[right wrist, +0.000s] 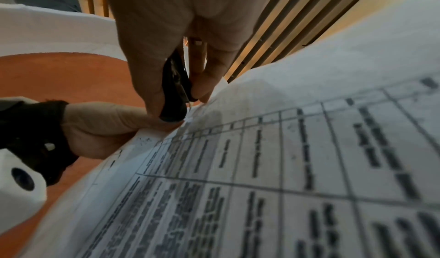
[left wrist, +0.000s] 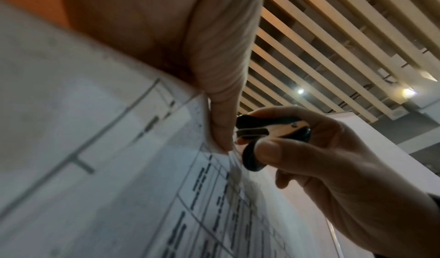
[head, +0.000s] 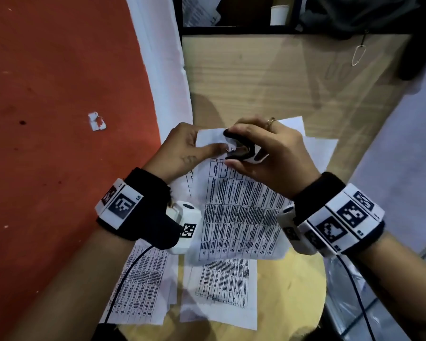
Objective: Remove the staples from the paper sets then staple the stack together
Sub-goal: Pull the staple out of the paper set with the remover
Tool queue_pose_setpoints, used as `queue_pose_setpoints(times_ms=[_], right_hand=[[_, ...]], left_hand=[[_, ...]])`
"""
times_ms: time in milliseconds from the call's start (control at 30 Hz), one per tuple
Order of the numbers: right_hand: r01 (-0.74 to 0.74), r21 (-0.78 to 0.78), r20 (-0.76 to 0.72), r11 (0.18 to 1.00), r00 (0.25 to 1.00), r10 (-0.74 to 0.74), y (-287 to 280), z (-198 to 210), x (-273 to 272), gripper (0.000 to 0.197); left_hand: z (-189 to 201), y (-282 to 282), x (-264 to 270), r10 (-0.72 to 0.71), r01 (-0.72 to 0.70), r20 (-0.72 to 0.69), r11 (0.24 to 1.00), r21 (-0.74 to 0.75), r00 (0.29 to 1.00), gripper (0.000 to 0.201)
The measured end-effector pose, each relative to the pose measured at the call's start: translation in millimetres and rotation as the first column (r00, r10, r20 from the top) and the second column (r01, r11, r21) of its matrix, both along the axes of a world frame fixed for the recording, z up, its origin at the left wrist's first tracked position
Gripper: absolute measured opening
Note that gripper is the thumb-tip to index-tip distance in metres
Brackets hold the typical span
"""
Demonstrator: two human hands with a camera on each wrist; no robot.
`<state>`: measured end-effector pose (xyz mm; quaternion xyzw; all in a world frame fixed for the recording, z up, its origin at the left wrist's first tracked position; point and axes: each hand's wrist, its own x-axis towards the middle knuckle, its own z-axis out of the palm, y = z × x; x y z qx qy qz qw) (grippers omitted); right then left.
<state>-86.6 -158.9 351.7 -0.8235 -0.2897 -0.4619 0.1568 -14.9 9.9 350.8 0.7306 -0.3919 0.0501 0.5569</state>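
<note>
A stapled paper set (head: 241, 212) printed with tables is held up above the table. My left hand (head: 190, 148) pinches its top left corner, thumb on the printed side (left wrist: 223, 130). My right hand (head: 268, 156) grips a black-and-white staple remover (head: 241, 150), squeezed between thumb and fingers, with its claws at that same corner, right beside the left thumb tip. The staple remover (left wrist: 269, 130) shows in the left wrist view against the page edge, and the staple remover (right wrist: 175, 92) in the right wrist view. The staple itself is too small to make out.
More printed sheets (head: 143, 284) lie on the round wooden table (head: 303, 279) under my wrists, and others (head: 320, 151) lie beyond the hands. A red floor (head: 59, 119) with a paper scrap (head: 97, 121) is on the left. A wooden desk panel (head: 268, 77) stands ahead.
</note>
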Motion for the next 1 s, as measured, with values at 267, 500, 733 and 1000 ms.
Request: queue_pose_setpoints(times_ms=[267,500,733,1000], right_hand=[[0.035,-0.245,-0.028,0.969,0.999,-0.043,-3,10,3,0.035],[0.051,-0.292,-0.015,0.955,0.998,-0.057,-6,14,5,0.034],[0.042,-0.306,0.017,0.951,0.999,-0.039,-1,14,8,0.03],[-0.006,-0.389,-0.004,0.921,1.0,0.005,-5,22,10,0.036]], left_hand=[[1,2,-4,0.013,-0.012,-0.021,1.0,0.022,1.0,0.012],[6,4,-4,0.0,0.002,-0.032,0.999,0.05,0.999,0.015],[4,3,-5,0.039,-0.038,-0.051,0.999,0.004,0.998,0.03],[8,7,-11,-0.1,0.087,-0.158,0.993,-0.085,0.982,0.012]])
